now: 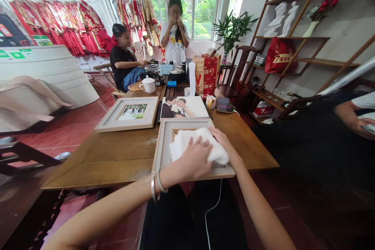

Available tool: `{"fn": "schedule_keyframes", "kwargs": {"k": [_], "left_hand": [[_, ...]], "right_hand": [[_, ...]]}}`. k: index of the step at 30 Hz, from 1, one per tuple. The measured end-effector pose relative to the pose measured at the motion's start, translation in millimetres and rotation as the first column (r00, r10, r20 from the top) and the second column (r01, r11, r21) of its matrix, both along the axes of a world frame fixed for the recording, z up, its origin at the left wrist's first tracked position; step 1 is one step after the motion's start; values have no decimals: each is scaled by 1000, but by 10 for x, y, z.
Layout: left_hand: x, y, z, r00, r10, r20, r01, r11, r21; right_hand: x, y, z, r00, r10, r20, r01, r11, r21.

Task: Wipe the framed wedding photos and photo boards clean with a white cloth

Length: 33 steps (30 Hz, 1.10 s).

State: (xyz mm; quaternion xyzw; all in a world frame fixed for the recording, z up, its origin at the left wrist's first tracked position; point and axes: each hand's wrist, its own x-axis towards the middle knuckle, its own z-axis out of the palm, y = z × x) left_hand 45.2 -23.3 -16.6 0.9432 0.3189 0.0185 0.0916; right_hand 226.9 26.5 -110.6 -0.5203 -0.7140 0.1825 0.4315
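Note:
A pale picture frame (159, 152) lies near the front edge of the wooden table. On its face is a bunched white cloth (183, 140), which hides most of the picture inside. My left hand (195, 158), with two bangles (156, 183) at the wrist, presses on the cloth with its fingers spread. At the frame's right side my right hand (221, 138) grips the edge beside the cloth. Just beyond lies a wedding photo print (195, 107) of a couple. To the left is a second framed picture (130, 113), lying face up.
A white teapot (149, 85), red paper bag (206, 74), small carton (210, 102) and phone (225, 105) stand or lie farther back on the table (96, 164). Two people are at its far end; another person's hand (359, 125) shows at right. A white cable (209, 211) hangs below.

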Motion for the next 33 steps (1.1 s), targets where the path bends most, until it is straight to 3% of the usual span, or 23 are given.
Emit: {"fn": "schedule_keyframes", "kwargs": {"k": [2, 6, 11, 16, 21, 28, 33], "left_hand": [[14, -275, 59, 998, -49, -45, 49, 999, 9], [16, -648, 126, 972, -221, -77, 224, 974, 30], [-83, -720, 43, 964, -236, -120, 255, 952, 172], [-226, -518, 25, 980, -126, -156, 151, 976, 157], [-195, -222, 1, 982, 20, -186, 16, 981, 193], [-99, 411, -144, 963, 216, -160, -142, 914, 380], [-309, 737, -106, 956, 252, -150, -157, 872, 464]], "right_hand": [[37, 48, -50, 999, -34, -35, 33, 999, -24], [105, 113, -92, 1000, 15, 15, -15, 1000, 5], [120, 149, -98, 993, 52, 108, -52, 999, 4], [36, 47, -65, 999, 8, 36, -10, 998, 55], [-49, -84, 57, 998, -31, 57, 29, 999, 38], [-69, -86, 84, 995, -49, 85, 45, 998, 38], [-69, -84, 41, 996, -67, 59, 65, 997, 47]]}}
